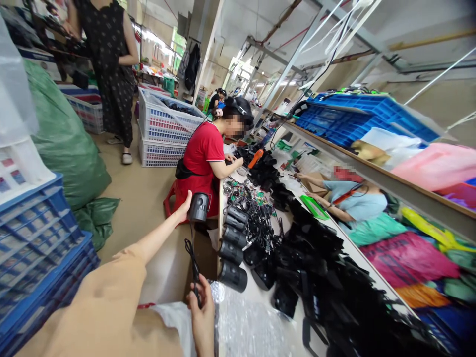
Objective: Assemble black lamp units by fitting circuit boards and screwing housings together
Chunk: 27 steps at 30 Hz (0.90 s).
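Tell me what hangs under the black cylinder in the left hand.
A black cord drops from the black cylinder in the left hand to the right hand, which grips it. Its lower end is hidden in that fist.

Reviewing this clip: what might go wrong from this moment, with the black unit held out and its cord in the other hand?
1. The left hand holds the black unit out beyond the table, above the floor. A slip would likely drop it.
2. Its cord hangs down to the right hand, close to the row of units at the table's edge. It may snag one and pull it off.
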Each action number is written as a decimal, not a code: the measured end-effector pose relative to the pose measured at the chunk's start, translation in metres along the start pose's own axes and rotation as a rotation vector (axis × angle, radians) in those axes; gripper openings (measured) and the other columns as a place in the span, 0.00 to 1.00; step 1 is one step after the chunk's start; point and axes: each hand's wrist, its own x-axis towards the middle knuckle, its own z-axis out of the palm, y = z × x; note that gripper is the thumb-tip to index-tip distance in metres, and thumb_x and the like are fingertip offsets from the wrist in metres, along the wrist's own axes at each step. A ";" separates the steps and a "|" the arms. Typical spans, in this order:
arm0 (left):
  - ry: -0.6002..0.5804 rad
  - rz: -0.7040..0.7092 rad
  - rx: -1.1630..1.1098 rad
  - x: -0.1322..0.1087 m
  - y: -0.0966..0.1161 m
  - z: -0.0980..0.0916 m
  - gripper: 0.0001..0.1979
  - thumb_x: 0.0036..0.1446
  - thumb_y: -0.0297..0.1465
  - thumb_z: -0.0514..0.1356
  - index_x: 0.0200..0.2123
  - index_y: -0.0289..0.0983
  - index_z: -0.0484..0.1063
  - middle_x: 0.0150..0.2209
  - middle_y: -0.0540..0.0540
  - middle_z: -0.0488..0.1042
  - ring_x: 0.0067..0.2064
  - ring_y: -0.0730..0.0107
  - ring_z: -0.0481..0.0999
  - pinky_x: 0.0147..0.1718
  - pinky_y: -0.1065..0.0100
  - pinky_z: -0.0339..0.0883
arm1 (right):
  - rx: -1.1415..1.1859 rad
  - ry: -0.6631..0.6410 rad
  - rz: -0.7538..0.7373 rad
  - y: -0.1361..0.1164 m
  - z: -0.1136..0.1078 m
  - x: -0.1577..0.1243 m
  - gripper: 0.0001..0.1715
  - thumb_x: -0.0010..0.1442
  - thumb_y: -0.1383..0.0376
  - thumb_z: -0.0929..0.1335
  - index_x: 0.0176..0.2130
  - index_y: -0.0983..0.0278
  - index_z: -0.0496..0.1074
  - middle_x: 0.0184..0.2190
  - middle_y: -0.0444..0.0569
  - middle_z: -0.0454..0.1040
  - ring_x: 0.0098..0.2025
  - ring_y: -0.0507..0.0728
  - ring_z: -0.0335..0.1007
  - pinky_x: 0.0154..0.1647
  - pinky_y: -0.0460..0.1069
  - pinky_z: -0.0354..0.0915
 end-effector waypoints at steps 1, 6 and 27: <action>-0.004 -0.001 0.006 0.001 -0.001 0.000 0.36 0.49 0.60 0.47 0.37 0.32 0.72 0.29 0.40 0.78 0.33 0.64 0.78 0.36 0.66 0.73 | 0.019 -0.012 0.028 0.000 -0.001 0.000 0.29 0.50 0.57 0.69 0.50 0.63 0.67 0.39 0.53 0.76 0.37 0.57 0.73 0.30 0.47 0.69; -0.040 -0.022 0.024 0.003 -0.007 0.000 0.36 0.50 0.60 0.47 0.36 0.33 0.71 0.29 0.40 0.78 0.32 0.63 0.79 0.36 0.65 0.73 | 0.086 -0.016 0.098 0.000 -0.003 0.000 0.32 0.49 0.55 0.70 0.52 0.63 0.65 0.40 0.54 0.74 0.38 0.57 0.72 0.31 0.47 0.68; -0.220 -0.270 -0.031 0.016 -0.013 -0.001 0.33 0.51 0.58 0.50 0.35 0.31 0.71 0.29 0.39 0.77 0.32 0.59 0.78 0.38 0.60 0.71 | 0.197 -0.014 0.147 -0.011 -0.003 -0.008 0.33 0.46 0.56 0.72 0.50 0.64 0.65 0.40 0.54 0.74 0.32 0.55 0.72 0.28 0.47 0.66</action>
